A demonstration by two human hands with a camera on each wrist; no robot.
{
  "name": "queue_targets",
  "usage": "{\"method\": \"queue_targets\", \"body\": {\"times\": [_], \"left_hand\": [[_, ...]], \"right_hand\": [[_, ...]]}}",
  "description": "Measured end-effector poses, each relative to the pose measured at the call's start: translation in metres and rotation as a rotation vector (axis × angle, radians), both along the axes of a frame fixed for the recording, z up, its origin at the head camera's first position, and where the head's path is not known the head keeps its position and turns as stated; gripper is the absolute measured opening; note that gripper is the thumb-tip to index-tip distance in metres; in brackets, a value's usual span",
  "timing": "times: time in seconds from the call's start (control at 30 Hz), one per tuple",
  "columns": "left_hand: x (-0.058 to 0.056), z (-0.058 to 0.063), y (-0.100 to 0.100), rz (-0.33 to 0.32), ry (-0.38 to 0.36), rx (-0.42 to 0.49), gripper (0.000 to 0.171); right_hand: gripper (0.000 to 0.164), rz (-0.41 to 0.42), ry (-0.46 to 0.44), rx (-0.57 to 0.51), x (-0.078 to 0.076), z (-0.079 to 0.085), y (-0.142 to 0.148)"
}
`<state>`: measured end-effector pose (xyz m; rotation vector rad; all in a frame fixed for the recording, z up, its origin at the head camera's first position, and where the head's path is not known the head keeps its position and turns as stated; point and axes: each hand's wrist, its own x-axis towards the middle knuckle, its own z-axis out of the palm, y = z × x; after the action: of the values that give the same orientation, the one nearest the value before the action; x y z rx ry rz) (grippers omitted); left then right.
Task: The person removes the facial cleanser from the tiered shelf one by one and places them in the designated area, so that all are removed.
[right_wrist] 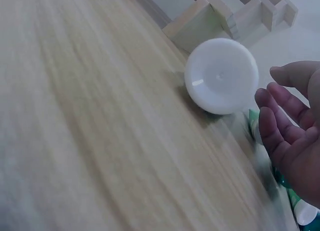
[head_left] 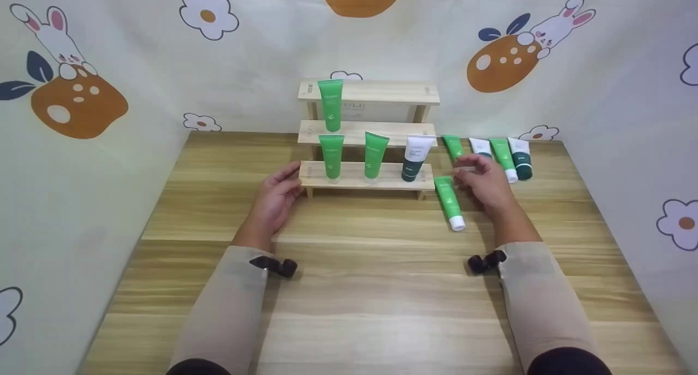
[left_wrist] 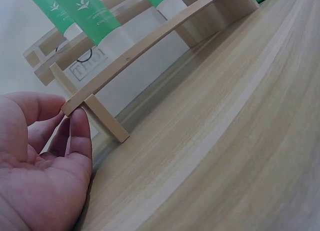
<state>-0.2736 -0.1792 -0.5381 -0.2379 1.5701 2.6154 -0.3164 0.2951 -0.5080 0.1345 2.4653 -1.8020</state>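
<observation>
A three-tier wooden display shelf (head_left: 350, 174) stands at the back of the table. My left hand (head_left: 274, 198) pinches the left end of its lowest tier between thumb and fingers, plain in the left wrist view. Upright on that tier are two green tubes (head_left: 331, 156) and a white-and-dark-green tube (head_left: 416, 157); another green tube (head_left: 331, 105) stands on the middle tier. My right hand (head_left: 488, 187), fingers loosely bent and holding nothing, hovers beside a green tube (head_left: 448, 198) lying right of the shelf. In the right wrist view, that tube's white cap (right_wrist: 221, 76) faces the camera.
Behind the right hand lie several more tubes, among them a green one (head_left: 503, 156) and a white-and-green one (head_left: 521, 157). The wood-grain table (head_left: 371, 288) meets patterned cloth walls (head_left: 262, 64) at the back and sides.
</observation>
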Motion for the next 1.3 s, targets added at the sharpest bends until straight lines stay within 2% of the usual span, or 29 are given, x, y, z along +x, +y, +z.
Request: {"method": "queue_targets", "body": {"times": [0.2, 0.33, 0.57, 0.77, 1.07, 1.17, 1.3], "left_hand": [[-0.001, -0.001, -0.001, -0.016, 0.002, -0.012, 0.055], [0.000, -0.001, -0.002, -0.023, 0.006, -0.016, 0.055], [0.000, -0.001, -0.002, -0.030, 0.004, -0.043, 0.054], [0.000, -0.001, -0.002, -0.033, 0.010, -0.040, 0.054], [-0.001, -0.001, 0.003, -0.016, 0.016, 0.001, 0.055], [0.000, 0.000, 0.002, -0.018, 0.006, 0.001, 0.056], [0.000, 0.001, -0.001, -0.028, 0.007, -0.012, 0.055]], "right_hand": [[0.032, -0.028, 0.045, -0.040, 0.004, 0.020, -0.007], [0.027, -0.031, 0.112, -0.125, 0.007, 0.035, -0.013], [0.034, -0.015, 0.183, -0.256, 0.009, 0.066, -0.029], [0.038, 0.046, 0.249, -0.325, 0.010, 0.100, -0.051], [0.030, 0.146, 0.344, -0.371, 0.009, 0.143, -0.092], [0.026, 0.180, 0.345, -0.387, 0.005, 0.153, -0.108], [0.027, 0.193, 0.285, -0.393, -0.001, 0.163, -0.129]]}}
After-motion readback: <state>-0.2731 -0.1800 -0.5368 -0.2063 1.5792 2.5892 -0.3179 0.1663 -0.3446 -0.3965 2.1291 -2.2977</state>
